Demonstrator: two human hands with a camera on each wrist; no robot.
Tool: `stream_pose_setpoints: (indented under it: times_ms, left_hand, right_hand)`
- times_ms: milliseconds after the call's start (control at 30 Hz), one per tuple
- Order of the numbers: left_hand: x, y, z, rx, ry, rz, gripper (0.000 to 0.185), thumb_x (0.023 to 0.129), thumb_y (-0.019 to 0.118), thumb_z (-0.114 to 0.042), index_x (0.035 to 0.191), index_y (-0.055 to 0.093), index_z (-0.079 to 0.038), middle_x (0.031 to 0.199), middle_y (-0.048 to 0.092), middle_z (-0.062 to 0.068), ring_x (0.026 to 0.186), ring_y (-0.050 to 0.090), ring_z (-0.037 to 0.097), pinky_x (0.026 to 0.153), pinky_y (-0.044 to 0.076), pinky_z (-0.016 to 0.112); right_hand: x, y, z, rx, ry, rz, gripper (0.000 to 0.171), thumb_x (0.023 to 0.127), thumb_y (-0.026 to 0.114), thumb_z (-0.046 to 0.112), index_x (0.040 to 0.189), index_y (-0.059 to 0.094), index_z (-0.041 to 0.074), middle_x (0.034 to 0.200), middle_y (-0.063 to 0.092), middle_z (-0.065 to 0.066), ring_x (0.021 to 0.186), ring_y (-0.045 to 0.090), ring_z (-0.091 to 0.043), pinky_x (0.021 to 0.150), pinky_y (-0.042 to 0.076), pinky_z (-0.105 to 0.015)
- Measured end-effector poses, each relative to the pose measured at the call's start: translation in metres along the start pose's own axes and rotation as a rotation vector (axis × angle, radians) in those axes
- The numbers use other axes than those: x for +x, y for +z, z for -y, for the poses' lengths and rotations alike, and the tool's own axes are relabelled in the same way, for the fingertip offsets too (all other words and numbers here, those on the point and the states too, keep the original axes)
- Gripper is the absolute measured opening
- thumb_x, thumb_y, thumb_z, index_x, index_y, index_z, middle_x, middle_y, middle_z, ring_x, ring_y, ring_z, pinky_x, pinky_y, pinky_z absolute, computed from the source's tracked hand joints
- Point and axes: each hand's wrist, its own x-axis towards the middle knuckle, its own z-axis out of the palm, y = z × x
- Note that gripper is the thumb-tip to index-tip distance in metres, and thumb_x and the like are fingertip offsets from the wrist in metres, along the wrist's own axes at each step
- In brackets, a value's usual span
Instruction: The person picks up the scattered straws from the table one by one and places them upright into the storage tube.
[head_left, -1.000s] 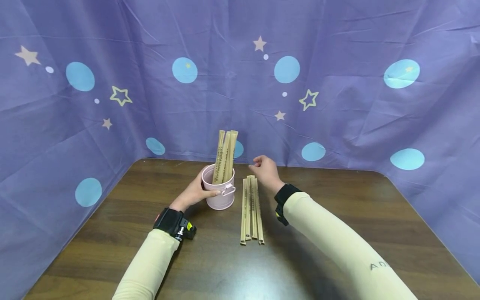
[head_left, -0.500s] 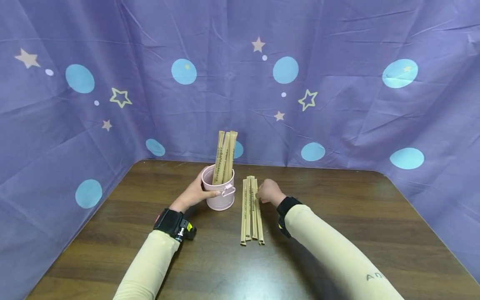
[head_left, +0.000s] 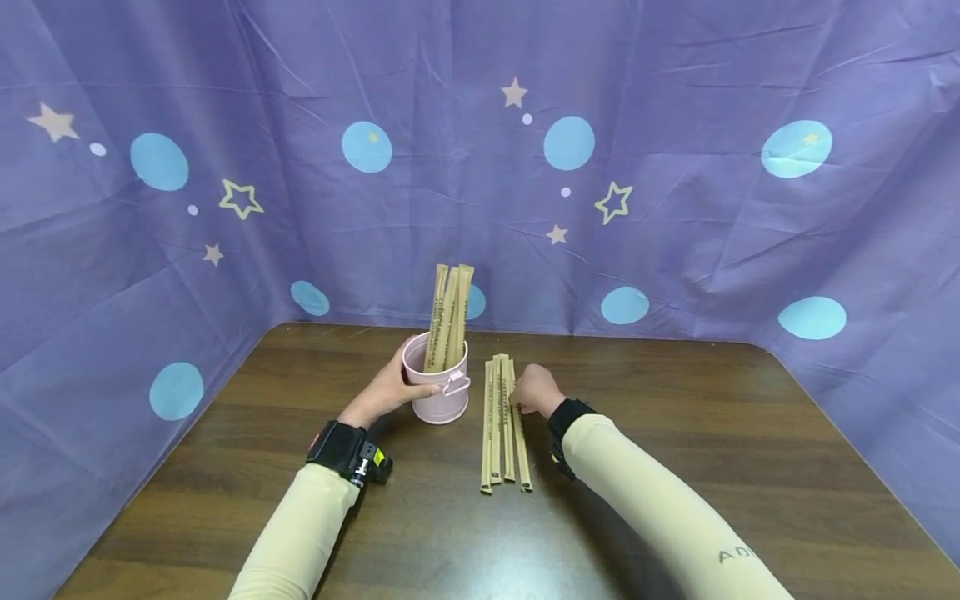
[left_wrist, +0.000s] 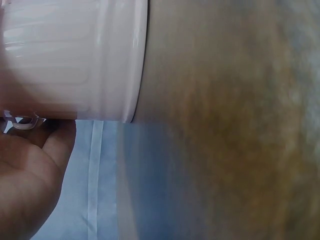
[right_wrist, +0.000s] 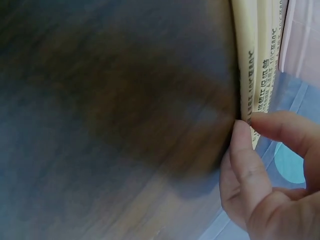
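My left hand (head_left: 392,387) holds the side of a small pink bucket (head_left: 441,406), with the thumb in front near its handle clip. Several paper-wrapped straws (head_left: 450,321) stand upright in the bucket, leaning slightly right. On the table beside it, several more wrapped straws (head_left: 497,425) lie side by side, pointing away from me. At the right of that row, my right hand (head_left: 538,390) pinches the outermost straw (right_wrist: 246,65) between thumb and fingertips, as the right wrist view shows. In the left wrist view the bucket wall (left_wrist: 60,60) hides part of the left hand (left_wrist: 27,175).
A brown wooden table (head_left: 675,417) extends around the bucket and straws. Behind and beside it hangs a purple curtain (head_left: 675,225) with stars and blue circles. Both wrists carry black straps with cameras.
My right hand has come down and nearer from behind the row's far end to pinch the rightmost straw, whose near end has shifted slightly right. The left hand stays on the bucket.
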Motion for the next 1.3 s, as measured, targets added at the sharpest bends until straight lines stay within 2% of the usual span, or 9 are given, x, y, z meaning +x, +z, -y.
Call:
stream_pose_setpoints:
  times_ms: [200, 433, 533, 833, 900, 1033, 1167, 1200, 1300]
  left_hand:
    - [0.0, 0.0, 0.002, -0.006, 0.01, -0.007, 0.091, 0.083, 0.08, 0.0, 0.158, 0.028, -0.005, 0.153, 0.046, 0.026, 0.14, 0.047, 0.044, 0.122, 0.033, 0.057]
    - [0.0, 0.001, 0.001, 0.003, 0.004, -0.002, 0.092, 0.083, 0.08, -0.002, 0.158, 0.028, -0.005, 0.153, 0.046, 0.026, 0.14, 0.047, 0.043, 0.123, 0.033, 0.059]
    - [0.0, 0.002, 0.002, 0.0, 0.009, -0.002, 0.092, 0.083, 0.08, -0.002, 0.158, 0.028, -0.004, 0.153, 0.047, 0.026, 0.14, 0.047, 0.043, 0.122, 0.033, 0.059]
    - [0.0, 0.002, 0.001, 0.009, 0.001, -0.01, 0.092, 0.083, 0.08, -0.002, 0.158, 0.027, -0.005, 0.153, 0.046, 0.026, 0.14, 0.047, 0.043, 0.122, 0.033, 0.057]
    - [-0.001, 0.002, 0.0, 0.013, -0.007, -0.011, 0.092, 0.083, 0.08, -0.002, 0.158, 0.027, -0.005, 0.153, 0.046, 0.026, 0.14, 0.047, 0.043, 0.122, 0.034, 0.056]
    - [-0.001, 0.003, 0.001, 0.005, -0.007, -0.006, 0.092, 0.083, 0.08, -0.001, 0.158, 0.028, -0.004, 0.153, 0.046, 0.027, 0.14, 0.047, 0.043, 0.121, 0.034, 0.056]
    - [0.0, 0.002, 0.002, -0.016, 0.016, -0.002, 0.092, 0.083, 0.08, 0.0, 0.158, 0.028, -0.003, 0.152, 0.046, 0.027, 0.14, 0.046, 0.044, 0.122, 0.033, 0.058]
    - [0.0, 0.002, 0.002, -0.016, 0.021, -0.001, 0.092, 0.083, 0.08, 0.0, 0.158, 0.028, -0.003, 0.152, 0.046, 0.027, 0.14, 0.046, 0.044, 0.122, 0.033, 0.058]
    - [0.0, 0.002, 0.002, -0.005, 0.023, -0.005, 0.092, 0.083, 0.081, -0.001, 0.158, 0.028, -0.004, 0.152, 0.047, 0.026, 0.14, 0.047, 0.043, 0.122, 0.033, 0.058]
  right_hand:
    - [-0.001, 0.001, 0.001, 0.051, 0.009, -0.008, 0.032, 0.077, 0.063, -0.01, 0.056, 0.048, 0.008, 0.056, 0.047, -0.002, 0.049, 0.056, -0.013, 0.056, 0.061, -0.028]
    - [-0.005, -0.006, -0.004, 0.172, 0.061, 0.029, 0.027, 0.074, 0.062, -0.012, 0.058, 0.05, 0.006, 0.058, 0.049, -0.003, 0.049, 0.054, -0.012, 0.053, 0.058, -0.025]
    - [-0.005, -0.009, -0.006, 0.191, 0.083, 0.036, 0.026, 0.073, 0.062, -0.013, 0.058, 0.052, 0.006, 0.058, 0.05, -0.003, 0.048, 0.054, -0.012, 0.052, 0.057, -0.023]
    - [-0.002, -0.006, -0.004, 0.011, 0.038, -0.004, 0.03, 0.082, 0.07, -0.005, 0.062, 0.052, 0.006, 0.057, 0.047, -0.003, 0.05, 0.054, -0.013, 0.059, 0.063, -0.03]
    - [-0.002, -0.007, -0.005, 0.041, 0.051, 0.002, 0.028, 0.082, 0.069, -0.006, 0.062, 0.053, 0.005, 0.058, 0.049, -0.004, 0.05, 0.055, -0.014, 0.058, 0.063, -0.03]
    - [-0.003, -0.013, -0.008, 0.19, 0.069, 0.016, 0.022, 0.082, 0.067, -0.007, 0.068, 0.054, 0.003, 0.064, 0.052, -0.004, 0.053, 0.056, -0.013, 0.061, 0.063, -0.029]
    - [-0.003, -0.026, -0.008, 0.331, 0.019, -0.01, 0.005, 0.083, 0.061, -0.007, 0.083, 0.058, -0.003, 0.066, 0.051, -0.001, 0.055, 0.054, -0.009, 0.065, 0.063, -0.029]
    - [-0.003, -0.03, -0.008, 0.352, -0.002, -0.025, 0.004, 0.083, 0.06, -0.007, 0.088, 0.059, -0.006, 0.066, 0.051, 0.0, 0.054, 0.054, -0.008, 0.065, 0.064, -0.03]
    - [-0.001, -0.044, -0.008, 0.366, -0.07, -0.092, 0.02, 0.085, 0.059, -0.005, 0.103, 0.06, -0.013, 0.073, 0.054, -0.001, 0.055, 0.056, -0.006, 0.066, 0.064, -0.029]
